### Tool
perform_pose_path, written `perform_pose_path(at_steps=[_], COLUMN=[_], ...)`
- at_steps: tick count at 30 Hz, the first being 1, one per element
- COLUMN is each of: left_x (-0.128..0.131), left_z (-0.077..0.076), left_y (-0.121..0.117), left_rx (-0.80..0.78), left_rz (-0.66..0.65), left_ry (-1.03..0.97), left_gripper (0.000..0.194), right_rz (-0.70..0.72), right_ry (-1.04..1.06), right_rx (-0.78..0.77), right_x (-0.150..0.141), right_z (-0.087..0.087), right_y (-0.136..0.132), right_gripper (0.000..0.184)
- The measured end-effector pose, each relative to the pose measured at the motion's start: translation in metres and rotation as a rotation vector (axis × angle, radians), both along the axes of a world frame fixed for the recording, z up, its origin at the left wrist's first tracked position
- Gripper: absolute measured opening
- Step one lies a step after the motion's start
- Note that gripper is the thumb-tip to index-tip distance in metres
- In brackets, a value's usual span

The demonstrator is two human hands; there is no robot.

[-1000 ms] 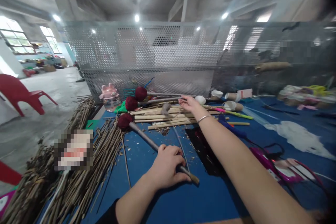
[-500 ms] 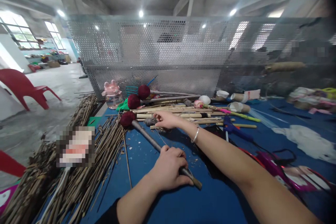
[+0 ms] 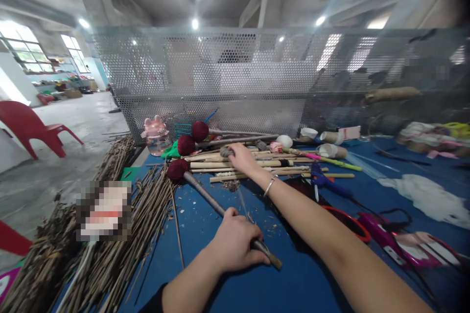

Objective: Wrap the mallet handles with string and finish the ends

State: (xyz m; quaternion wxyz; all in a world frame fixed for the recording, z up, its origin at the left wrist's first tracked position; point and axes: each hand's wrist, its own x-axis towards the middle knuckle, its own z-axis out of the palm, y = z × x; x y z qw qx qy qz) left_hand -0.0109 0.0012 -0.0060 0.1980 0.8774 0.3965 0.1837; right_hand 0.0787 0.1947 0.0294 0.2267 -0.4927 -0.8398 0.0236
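My left hand (image 3: 235, 243) is closed around the lower end of a stick (image 3: 211, 201) that lies on the blue table (image 3: 205, 220); its far end carries a dark red ball (image 3: 177, 169). My right hand (image 3: 242, 158) reaches over a row of pale bamboo sticks (image 3: 220, 164) and pinches a small spool of grey thread (image 3: 226, 152). A thin thread (image 3: 242, 200) runs from there down toward my left hand. Two more red-ball sticks (image 3: 187, 145) lie behind.
A heap of thin dry twigs (image 3: 110, 234) covers the table's left side. A perforated metal screen (image 3: 235, 83) stands at the back. A pink bottle (image 3: 156, 134), paper cups (image 3: 326, 149), a blue glue gun (image 3: 323, 181) and pink scissors (image 3: 385, 237) lie around. A red chair (image 3: 29, 127) stands on the floor.
My right hand carried the thread spool from the far sticks toward the near left, then back up over the bamboo sticks. My left hand kept its grip on the stick.
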Motion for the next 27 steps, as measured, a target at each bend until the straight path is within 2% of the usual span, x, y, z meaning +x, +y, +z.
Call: perform_pose_path(at_steps=[3,6,10,14,18,21,23,27], left_x=[0.0,0.0,0.0,0.001,0.0,-0.001,-0.001,-0.001], left_z=[0.002,0.003,0.004,0.004,0.004,0.002,0.0,0.002], left_y=[0.0,-0.001,0.0,0.0,-0.001,-0.001,-0.001,-0.001], left_rx=[-0.013,-0.015,-0.033,-0.034,-0.026,-0.014,-0.008,-0.016], left_rz=[0.01,0.018,0.01,0.013,0.02,0.025,0.024,0.024], left_ry=[0.01,-0.007,-0.009,-0.018,-0.03,-0.041,-0.05,-0.05], left_gripper=[0.042,0.041,0.038,0.039,0.04,0.041,0.043,0.042], right_rz=[-0.204,-0.287,-0.315,-0.325,-0.306,-0.285,-0.283,-0.259], right_ry=[0.041,0.045,0.037,-0.013,-0.115,-0.128,-0.094,0.095], right_rx=[-0.03,-0.092,-0.128,-0.164,-0.361,-0.533,-0.636,-0.783], right_x=[0.031,0.048,0.055,0.056,0.049,0.042,0.038,0.037], right_z=[0.003,-0.001,-0.001,0.004,-0.002,-0.01,-0.014,-0.015], right_y=[0.023,0.034,0.029,0.014,0.004,0.007,0.011,0.013], right_gripper=[0.023,0.031,0.05,0.034,0.035,0.019,0.01,0.015])
